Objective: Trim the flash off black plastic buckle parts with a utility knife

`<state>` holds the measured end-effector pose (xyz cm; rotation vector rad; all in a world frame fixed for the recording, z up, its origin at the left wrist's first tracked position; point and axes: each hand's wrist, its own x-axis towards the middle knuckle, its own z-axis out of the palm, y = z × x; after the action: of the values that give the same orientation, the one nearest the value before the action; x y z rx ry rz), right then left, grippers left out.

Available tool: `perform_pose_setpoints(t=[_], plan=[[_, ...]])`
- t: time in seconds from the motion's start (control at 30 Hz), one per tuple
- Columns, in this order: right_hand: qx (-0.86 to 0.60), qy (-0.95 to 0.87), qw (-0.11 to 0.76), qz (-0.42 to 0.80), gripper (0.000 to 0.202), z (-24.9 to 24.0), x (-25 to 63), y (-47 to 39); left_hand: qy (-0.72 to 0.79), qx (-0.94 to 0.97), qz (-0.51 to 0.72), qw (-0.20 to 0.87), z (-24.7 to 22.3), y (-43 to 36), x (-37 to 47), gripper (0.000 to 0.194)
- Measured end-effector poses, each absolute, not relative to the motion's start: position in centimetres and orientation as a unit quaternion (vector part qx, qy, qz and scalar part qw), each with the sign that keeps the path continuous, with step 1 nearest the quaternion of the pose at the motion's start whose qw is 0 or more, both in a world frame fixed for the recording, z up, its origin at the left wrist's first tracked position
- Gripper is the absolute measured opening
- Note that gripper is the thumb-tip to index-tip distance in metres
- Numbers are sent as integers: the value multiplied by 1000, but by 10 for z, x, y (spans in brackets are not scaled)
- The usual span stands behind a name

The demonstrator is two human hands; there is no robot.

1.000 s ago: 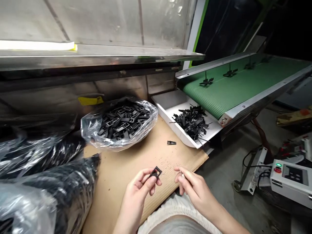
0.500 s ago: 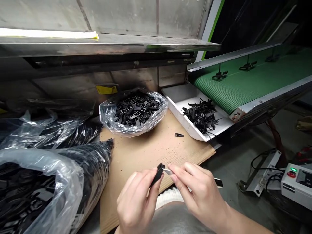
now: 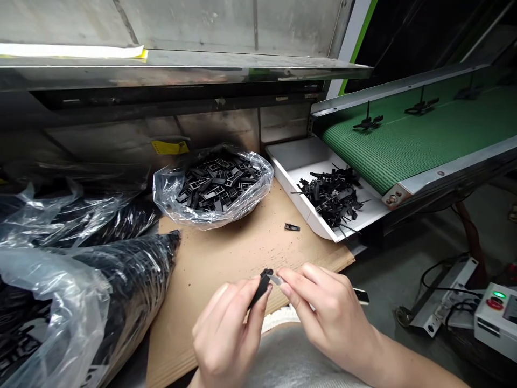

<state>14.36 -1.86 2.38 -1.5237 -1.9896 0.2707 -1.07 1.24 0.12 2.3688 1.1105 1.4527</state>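
Observation:
My left hand (image 3: 230, 328) pinches a small black plastic part (image 3: 259, 291) between thumb and fingers, its end pointing up. My right hand (image 3: 323, 302) is closed round a knife; its bare blade (image 3: 276, 279) juts from the fingertips and meets the upper end of the part. The knife's handle end (image 3: 361, 296) sticks out behind the right hand, the rest hidden by the fingers. Both hands are close together above the near edge of a cardboard sheet (image 3: 226, 258). Farther out on that sheet lies one loose black part (image 3: 292, 227).
A clear plastic bag (image 3: 161, 196) full of black parts stands behind. Larger filled bags (image 3: 133, 280) crowd the left. At right, a white tray (image 3: 288, 188) holds black sprues (image 3: 333, 194) below a green conveyor belt (image 3: 404, 140) carrying several pieces. A control box (image 3: 495, 328) stands lower right.
The camera view has shifted slightly. Both hands keep their grips, and the blade has tilted a little at the part's upper end.

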Motion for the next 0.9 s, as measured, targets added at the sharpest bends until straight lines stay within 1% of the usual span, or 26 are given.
perform_pose_setpoints(t=[0.13, 0.23, 0.3, 0.43, 0.57, 0.67, 0.73, 0.77, 0.87, 0.9], plan=[[-596, -740, 302, 77, 26, 15, 161, -6, 386, 784, 477, 89, 4, 8, -2, 31], [-647, -684, 331, 68, 28, 8, 183, 6, 420, 759, 489, 91, 7, 4, 4, 27], [-646, -656, 366, 136, 27, 8, 194, 11, 438, 747, 492, 89, 8, 4, 7, 24], [-568, -627, 408, 342, 24, 14, 190, 12, 442, 752, 477, 111, 8, 6, 12, 18], [-526, -579, 397, 480, 21, 21, 170, 16, 452, 748, 469, 125, 7, 7, 14, 15], [-485, -562, 386, 548, 11, 22, 163, 26, 443, 755, 464, 136, 4, 7, 14, 19], [-472, -548, 369, 584, 15, 20, 165, 33, 443, 752, 454, 179, 3, 8, 14, 20], [-469, -539, 357, 602, 20, 19, 166, 35, 455, 736, 453, 213, 3, 9, 14, 17], [-438, -516, 344, 651, 31, 14, 173, 39, 532, 609, 464, 361, 4, 10, 17, 6], [-424, -511, 348, 662, 34, 13, 174, 39, 548, 554, 463, 423, 5, 11, 19, 9]])
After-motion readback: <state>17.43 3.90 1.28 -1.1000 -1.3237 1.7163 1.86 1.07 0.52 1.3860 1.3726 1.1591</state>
